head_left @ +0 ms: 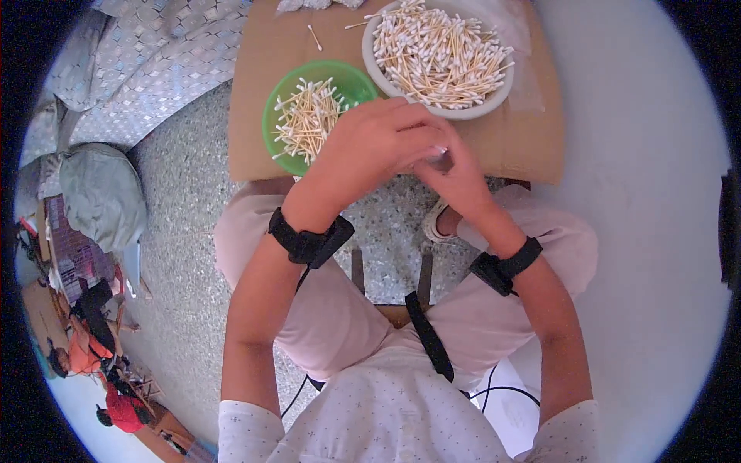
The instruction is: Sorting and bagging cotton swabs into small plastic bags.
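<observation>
Speckled floor [181, 193] lies beside a brown cardboard surface [509, 150], where cotton swabs [309, 119] lie in a green bowl [271, 117] just beside a larger off-white bowl [472, 113] heaped with more of them. Around the cardboard's near edge, the left hand [378, 137] and right hand [459, 176] meet, fingers bent toward a small, partly hidden shiny thing [441, 157] between them; whether they are clamped on it, I cannot tell

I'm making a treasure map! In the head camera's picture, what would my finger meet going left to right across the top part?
Patterned grey-blue cloth → green bowl of cotton swabs → off-white bowl of more cotton swabs.
</observation>
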The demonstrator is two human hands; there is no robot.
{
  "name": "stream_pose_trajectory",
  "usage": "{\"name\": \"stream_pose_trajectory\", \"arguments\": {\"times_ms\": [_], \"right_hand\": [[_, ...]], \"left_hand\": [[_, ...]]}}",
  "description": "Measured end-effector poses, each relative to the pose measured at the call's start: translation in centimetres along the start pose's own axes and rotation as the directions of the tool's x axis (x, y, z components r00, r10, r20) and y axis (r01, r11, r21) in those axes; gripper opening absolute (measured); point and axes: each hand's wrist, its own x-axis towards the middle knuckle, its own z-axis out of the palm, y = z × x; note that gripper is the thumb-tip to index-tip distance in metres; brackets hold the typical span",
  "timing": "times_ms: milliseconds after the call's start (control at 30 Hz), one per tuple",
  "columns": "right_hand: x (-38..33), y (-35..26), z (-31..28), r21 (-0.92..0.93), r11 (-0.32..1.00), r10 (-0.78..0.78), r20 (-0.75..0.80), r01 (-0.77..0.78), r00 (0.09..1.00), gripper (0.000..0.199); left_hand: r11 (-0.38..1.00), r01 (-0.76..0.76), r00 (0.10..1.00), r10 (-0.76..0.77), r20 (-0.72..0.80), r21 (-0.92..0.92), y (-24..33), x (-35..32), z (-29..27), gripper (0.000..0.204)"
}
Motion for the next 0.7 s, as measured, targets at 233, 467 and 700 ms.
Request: {"name": "stream_pose_trajectory", "arguments": {"times_ms": [233,467,700], "right_hand": [[0.8,-0.4,-0.4,-0.025,0.998,-0.058,0.013,0.059,0.998,0.065],[0.5,0.7,0.8,0.094,0.995,0.016,0.009,-0.017,1.0,0.056],[0.5,0.6,0.7,0.299,0.936,0.196,0.001,-0.187,0.981,0.047]], "left_hand": [[0.992,0.104,0.994,-0.107,-0.031,-0.075,0.0,-0.4,0.4,0.015],[0.974,0.226,0.969,-0.227,0.099,0.022,-0.6,-0.3,-0.1,0.018],[0.917,0.32,0.946,-0.325,0.02,-0.237,0.3,0.4,-0.8,0.019]]}}
